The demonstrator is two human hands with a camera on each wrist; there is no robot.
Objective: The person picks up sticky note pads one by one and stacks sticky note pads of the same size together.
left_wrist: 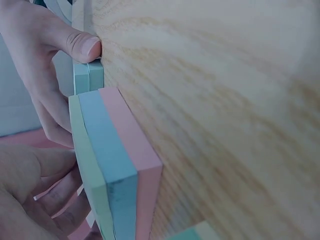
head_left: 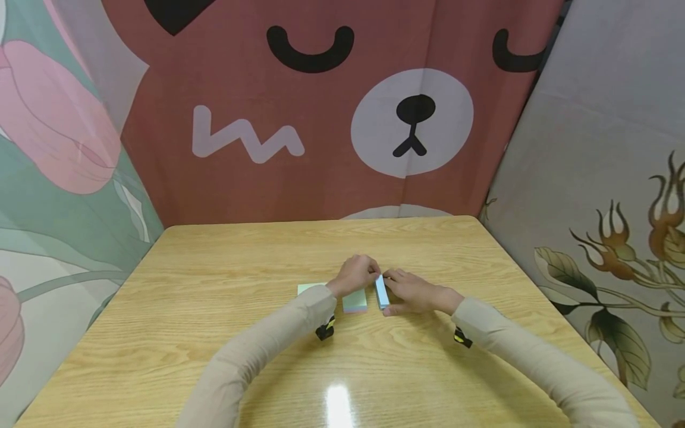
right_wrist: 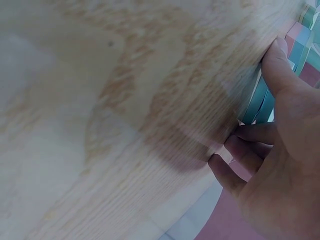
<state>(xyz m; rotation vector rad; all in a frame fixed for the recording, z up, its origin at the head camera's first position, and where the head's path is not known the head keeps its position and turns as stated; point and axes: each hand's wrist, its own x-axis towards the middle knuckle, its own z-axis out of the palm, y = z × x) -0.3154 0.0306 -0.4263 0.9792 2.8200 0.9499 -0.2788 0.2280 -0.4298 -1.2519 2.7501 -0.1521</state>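
Note:
A narrow light blue two-layered block [head_left: 382, 292], resembling a pad of sticky notes, stands on the table. My right hand [head_left: 414, 291] holds it, thumb at the near end and fingers toward the far end; in the right wrist view the block [right_wrist: 260, 100] shows between them. The left hand [head_left: 355, 274] reaches over a layered stack [head_left: 355, 302], its fingertips at the blue block's far end. In the left wrist view this stack [left_wrist: 117, 165] shows green, blue and pink layers, and hides the left fingertips.
Another pale green pad [head_left: 307, 288] lies left of the stack, partly behind the left forearm. All of it rests on a wooden table [head_left: 214, 297]. Printed cloths hang behind the table [head_left: 321, 190] and along both sides.

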